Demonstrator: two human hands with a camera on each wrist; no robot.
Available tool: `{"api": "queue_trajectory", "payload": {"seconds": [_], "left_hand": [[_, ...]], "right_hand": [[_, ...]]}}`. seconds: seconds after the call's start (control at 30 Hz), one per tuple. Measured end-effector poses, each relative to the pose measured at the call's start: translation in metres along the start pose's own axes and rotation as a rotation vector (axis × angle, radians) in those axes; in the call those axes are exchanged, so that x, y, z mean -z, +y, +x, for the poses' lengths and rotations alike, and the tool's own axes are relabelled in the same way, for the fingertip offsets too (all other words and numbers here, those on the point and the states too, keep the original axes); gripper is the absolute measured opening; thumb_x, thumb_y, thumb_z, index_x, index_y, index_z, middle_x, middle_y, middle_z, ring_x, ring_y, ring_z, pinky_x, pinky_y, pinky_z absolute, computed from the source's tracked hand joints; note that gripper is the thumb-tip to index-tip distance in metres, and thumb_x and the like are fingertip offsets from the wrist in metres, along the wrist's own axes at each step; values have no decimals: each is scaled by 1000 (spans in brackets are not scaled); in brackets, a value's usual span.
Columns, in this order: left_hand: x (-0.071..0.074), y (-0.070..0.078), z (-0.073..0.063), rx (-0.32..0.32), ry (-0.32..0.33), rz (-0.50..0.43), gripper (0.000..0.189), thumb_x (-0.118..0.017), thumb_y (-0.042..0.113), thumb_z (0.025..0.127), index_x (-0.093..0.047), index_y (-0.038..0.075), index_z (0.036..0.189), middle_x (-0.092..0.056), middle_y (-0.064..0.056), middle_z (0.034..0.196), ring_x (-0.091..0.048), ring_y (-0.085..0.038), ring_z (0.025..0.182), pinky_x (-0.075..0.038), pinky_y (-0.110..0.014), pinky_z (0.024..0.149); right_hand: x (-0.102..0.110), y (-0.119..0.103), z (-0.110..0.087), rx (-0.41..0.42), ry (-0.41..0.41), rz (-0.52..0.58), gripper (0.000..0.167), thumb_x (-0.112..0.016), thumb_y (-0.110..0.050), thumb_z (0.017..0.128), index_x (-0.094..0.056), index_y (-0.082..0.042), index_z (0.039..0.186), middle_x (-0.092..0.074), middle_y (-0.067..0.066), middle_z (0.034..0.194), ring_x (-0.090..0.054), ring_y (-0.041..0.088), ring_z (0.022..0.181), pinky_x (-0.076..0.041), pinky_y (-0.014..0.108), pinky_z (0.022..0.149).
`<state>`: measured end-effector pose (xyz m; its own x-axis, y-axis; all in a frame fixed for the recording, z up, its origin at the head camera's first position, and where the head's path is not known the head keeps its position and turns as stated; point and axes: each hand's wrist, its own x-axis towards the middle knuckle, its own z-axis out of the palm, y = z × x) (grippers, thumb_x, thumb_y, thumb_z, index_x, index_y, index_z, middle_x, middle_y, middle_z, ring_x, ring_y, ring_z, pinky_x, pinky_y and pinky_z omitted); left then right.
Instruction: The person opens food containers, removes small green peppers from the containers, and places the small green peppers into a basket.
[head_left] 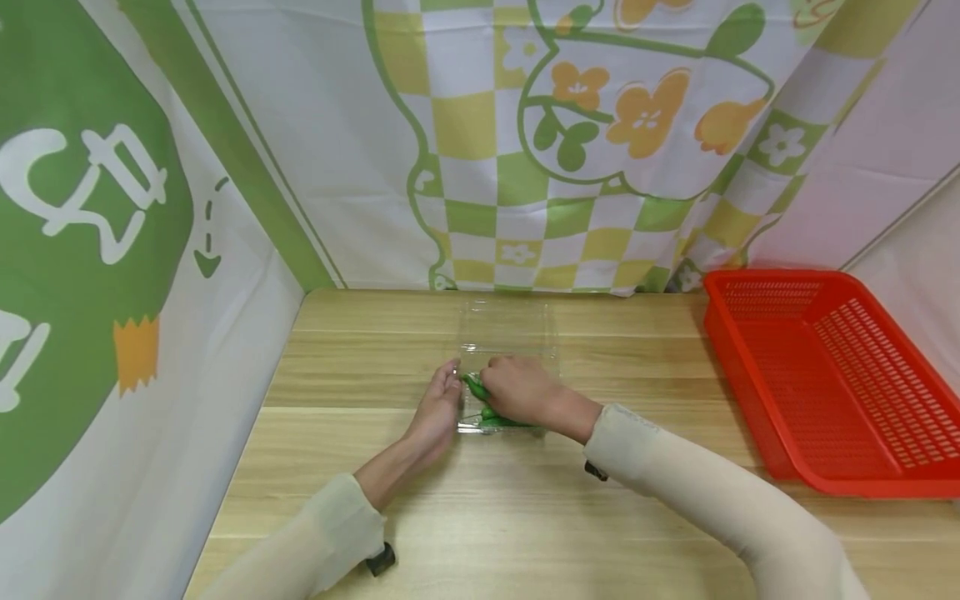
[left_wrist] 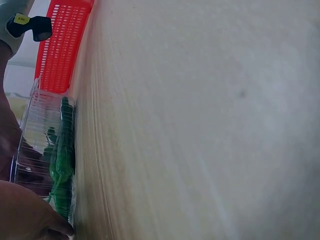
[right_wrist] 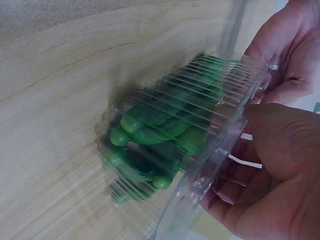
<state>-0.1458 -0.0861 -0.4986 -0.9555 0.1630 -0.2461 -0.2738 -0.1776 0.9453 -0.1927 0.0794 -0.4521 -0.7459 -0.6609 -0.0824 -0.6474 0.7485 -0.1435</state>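
A clear plastic clamshell box (head_left: 507, 323) lies on the wooden table, its lid folded back toward the curtain. Long green peppers (right_wrist: 172, 107) lie in its lower half, several of them showing through the ribbed wall. At the box's left side, my left hand (head_left: 433, 414) holds the edge with thumb and fingers. My right hand (head_left: 525, 392) reaches into the box from the right with curled fingers. One green pepper (head_left: 474, 385) sticks out from beneath these fingers toward the left hand; the fingertips' hold on it is mostly hidden.
A red plastic basket (head_left: 783, 417) with slotted walls stands on the right of the table (head_left: 330, 367). A patterned curtain (head_left: 472, 125) hangs behind the table's back edge. White and green cloth (head_left: 247, 333) hangs along the left side.
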Motion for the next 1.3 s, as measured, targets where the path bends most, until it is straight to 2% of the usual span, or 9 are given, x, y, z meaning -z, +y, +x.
{"api": "queue_trajectory", "payload": {"seconds": [0.17, 0.5, 0.73, 1.0, 1.17, 1.3], "left_hand": [[-1, 0, 0, 1, 23, 12, 56, -26, 4, 112, -14, 0, 167, -9, -27, 174, -6, -40, 163, -5, -54, 134], [-3, 1, -3, 7, 40, 16, 55, -25, 4, 113, -15, 1, 167, -8, -27, 174, -5, -40, 163, -4, -55, 133], [-2, 0, -1, -1, 24, 15, 55, -25, 6, 113, -13, 0, 167, -4, -26, 175, 0, -40, 163, -1, -56, 133], [-3, 0, -1, -5, 21, 22, 54, -24, 4, 113, -14, -1, 166, -5, -27, 175, -2, -40, 163, -1, -54, 133], [-3, -1, -2, -10, 27, 29, 54, -25, 5, 113, -15, 0, 166, -7, -28, 174, -2, -41, 163, -1, -55, 133], [-3, -1, -2, -15, 27, 27, 54, -25, 6, 113, -15, 0, 166, -7, -28, 175, -2, -41, 163, 0, -55, 133]], "right_hand": [[-2, -3, 2, -23, -2, -15, 36, -71, -11, 93, -49, -17, 65, -65, 7, 81, -60, 21, 72, -59, 41, 57], [-2, -8, 9, -5, -39, -41, 39, -72, -1, 86, -48, -19, 62, -58, 0, 66, -53, 16, 61, -50, 28, 47], [2, -8, 9, -20, -83, -14, 44, -78, -7, 86, -43, -19, 62, -55, -1, 68, -51, 15, 63, -51, 30, 50], [6, -6, 6, -16, -85, 13, 47, -82, -13, 84, -40, -19, 64, -57, 1, 77, -51, 15, 68, -51, 30, 54], [4, -3, 6, -21, -81, 42, 48, -82, -13, 84, -39, -19, 64, -50, -4, 66, -48, 14, 63, -47, 28, 51], [5, -1, 6, -33, -86, 57, 42, -84, -16, 85, -46, -18, 67, -51, -4, 66, -49, 14, 63, -50, 31, 51]]}}
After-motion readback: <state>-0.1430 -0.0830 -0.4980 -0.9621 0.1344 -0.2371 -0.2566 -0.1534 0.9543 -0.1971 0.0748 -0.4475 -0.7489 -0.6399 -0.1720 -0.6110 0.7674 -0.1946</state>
